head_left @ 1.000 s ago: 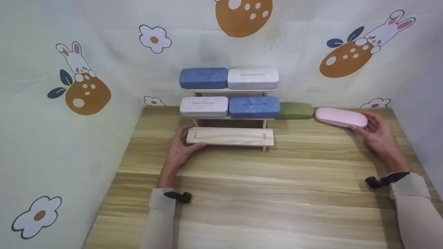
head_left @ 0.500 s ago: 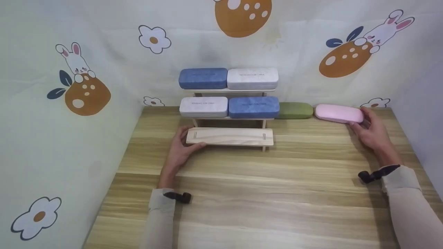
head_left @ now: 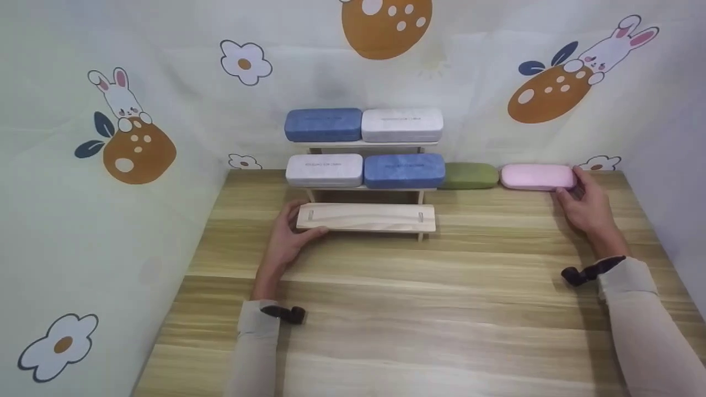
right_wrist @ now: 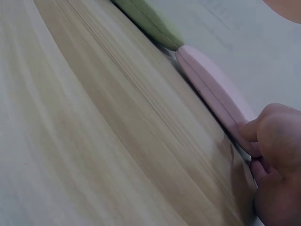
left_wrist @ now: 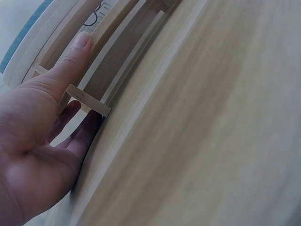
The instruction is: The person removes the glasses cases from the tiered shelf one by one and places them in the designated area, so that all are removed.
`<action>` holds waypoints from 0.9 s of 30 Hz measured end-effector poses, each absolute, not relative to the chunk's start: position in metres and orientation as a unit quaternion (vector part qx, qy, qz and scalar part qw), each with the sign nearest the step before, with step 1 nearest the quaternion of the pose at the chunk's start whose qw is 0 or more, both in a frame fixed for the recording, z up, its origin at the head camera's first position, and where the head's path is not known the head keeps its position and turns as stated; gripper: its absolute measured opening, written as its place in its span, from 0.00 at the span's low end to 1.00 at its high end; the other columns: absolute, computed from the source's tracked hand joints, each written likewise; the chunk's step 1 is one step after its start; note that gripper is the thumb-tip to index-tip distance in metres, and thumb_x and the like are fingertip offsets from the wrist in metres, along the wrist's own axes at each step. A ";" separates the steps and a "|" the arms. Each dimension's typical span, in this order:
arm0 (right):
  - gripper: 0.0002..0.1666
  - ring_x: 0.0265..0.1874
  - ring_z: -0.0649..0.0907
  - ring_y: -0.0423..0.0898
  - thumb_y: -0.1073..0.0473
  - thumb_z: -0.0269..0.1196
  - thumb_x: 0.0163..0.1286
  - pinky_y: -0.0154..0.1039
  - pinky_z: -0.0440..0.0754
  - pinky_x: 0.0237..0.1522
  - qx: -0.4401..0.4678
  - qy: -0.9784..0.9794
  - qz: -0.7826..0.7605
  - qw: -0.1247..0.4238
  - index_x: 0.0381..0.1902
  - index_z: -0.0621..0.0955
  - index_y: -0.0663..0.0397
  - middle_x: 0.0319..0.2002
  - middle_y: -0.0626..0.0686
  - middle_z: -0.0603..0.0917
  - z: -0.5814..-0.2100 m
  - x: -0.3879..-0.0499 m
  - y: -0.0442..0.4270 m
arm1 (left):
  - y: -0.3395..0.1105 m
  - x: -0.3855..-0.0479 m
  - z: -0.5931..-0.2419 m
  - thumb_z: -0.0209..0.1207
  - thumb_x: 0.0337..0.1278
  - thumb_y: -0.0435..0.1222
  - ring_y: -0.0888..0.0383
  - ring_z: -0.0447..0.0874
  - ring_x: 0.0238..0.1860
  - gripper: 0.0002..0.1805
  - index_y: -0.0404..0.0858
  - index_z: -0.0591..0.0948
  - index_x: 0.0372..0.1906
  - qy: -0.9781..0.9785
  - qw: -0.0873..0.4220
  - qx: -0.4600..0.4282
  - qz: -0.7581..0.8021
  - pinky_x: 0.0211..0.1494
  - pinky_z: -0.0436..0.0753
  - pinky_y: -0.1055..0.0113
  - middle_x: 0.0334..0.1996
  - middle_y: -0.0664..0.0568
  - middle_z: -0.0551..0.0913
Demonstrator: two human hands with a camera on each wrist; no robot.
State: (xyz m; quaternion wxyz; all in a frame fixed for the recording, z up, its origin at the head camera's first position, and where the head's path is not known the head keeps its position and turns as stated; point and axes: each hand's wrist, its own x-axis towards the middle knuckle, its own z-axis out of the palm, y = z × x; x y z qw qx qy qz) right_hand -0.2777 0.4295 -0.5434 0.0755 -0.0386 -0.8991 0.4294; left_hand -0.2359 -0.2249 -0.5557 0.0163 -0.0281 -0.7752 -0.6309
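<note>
A stepped wooden rack stands at the table's back, its lowest shelf bare. My left hand grips the left end of that shelf; in the left wrist view the thumb of the hand lies along the board, with fingers below. At the right, my right hand holds the right end of a pink case between thumb and fingers. In the right wrist view the pink case lies end to end with a green case, and the hand pinches its near end.
On the rack's middle shelf sit a white case and a blue case. The top shelf bears a blue case and a white case. Printed cloth rises behind the wooden table.
My right hand has moved left and slightly away from me. The pink case's right end has swung back, so it now lies nearly level in line with the green case. The left hand stays still.
</note>
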 end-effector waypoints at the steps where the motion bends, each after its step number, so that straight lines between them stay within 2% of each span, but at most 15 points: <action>1: 0.43 0.85 0.55 0.69 0.58 0.55 0.85 0.61 0.50 0.88 -0.041 -0.899 0.428 0.079 0.87 0.50 0.66 0.85 0.73 0.53 -0.543 -0.277 0.429 | -0.225 -0.236 -0.556 0.85 0.49 0.39 0.51 0.84 0.65 0.48 0.41 0.71 0.73 -0.775 0.016 -0.030 -0.631 0.67 0.82 0.67 0.68 0.47 0.84; 6: 0.42 0.85 0.57 0.69 0.60 0.54 0.85 0.60 0.53 0.87 -0.053 -0.898 0.429 0.083 0.86 0.51 0.67 0.85 0.73 0.54 -0.543 -0.275 0.427 | -0.224 -0.236 -0.556 0.85 0.48 0.41 0.52 0.84 0.66 0.48 0.42 0.71 0.73 -0.774 0.013 -0.026 -0.632 0.68 0.82 0.68 0.68 0.49 0.85; 14: 0.43 0.85 0.57 0.68 0.56 0.54 0.86 0.57 0.55 0.87 -0.056 -0.890 0.444 0.084 0.87 0.50 0.65 0.86 0.71 0.53 -0.543 -0.272 0.427 | -0.225 -0.237 -0.557 0.85 0.48 0.39 0.50 0.84 0.67 0.49 0.40 0.71 0.74 -0.775 0.015 -0.025 -0.632 0.71 0.81 0.64 0.69 0.47 0.84; 20: 0.47 0.88 0.51 0.64 0.51 0.56 0.85 0.57 0.51 0.88 -0.077 -0.871 0.476 0.093 0.89 0.47 0.59 0.88 0.67 0.48 -0.544 -0.267 0.425 | -0.226 -0.237 -0.558 0.84 0.49 0.38 0.50 0.83 0.67 0.48 0.40 0.70 0.74 -0.775 0.014 -0.023 -0.631 0.73 0.80 0.61 0.69 0.46 0.83; 24: 0.46 0.89 0.50 0.58 0.50 0.57 0.85 0.57 0.49 0.89 -0.092 -0.867 0.475 0.121 0.89 0.50 0.57 0.89 0.63 0.50 -0.542 -0.264 0.419 | -0.225 -0.237 -0.558 0.84 0.49 0.38 0.49 0.83 0.67 0.48 0.41 0.71 0.74 -0.774 0.015 -0.023 -0.633 0.73 0.80 0.62 0.69 0.46 0.83; 27: 0.44 0.89 0.53 0.55 0.52 0.58 0.83 0.53 0.50 0.90 -0.094 -0.858 0.482 0.149 0.88 0.54 0.55 0.88 0.61 0.55 -0.539 -0.261 0.411 | -0.224 -0.236 -0.557 0.85 0.48 0.37 0.50 0.84 0.66 0.47 0.42 0.71 0.73 -0.770 0.016 -0.024 -0.638 0.70 0.82 0.65 0.69 0.47 0.84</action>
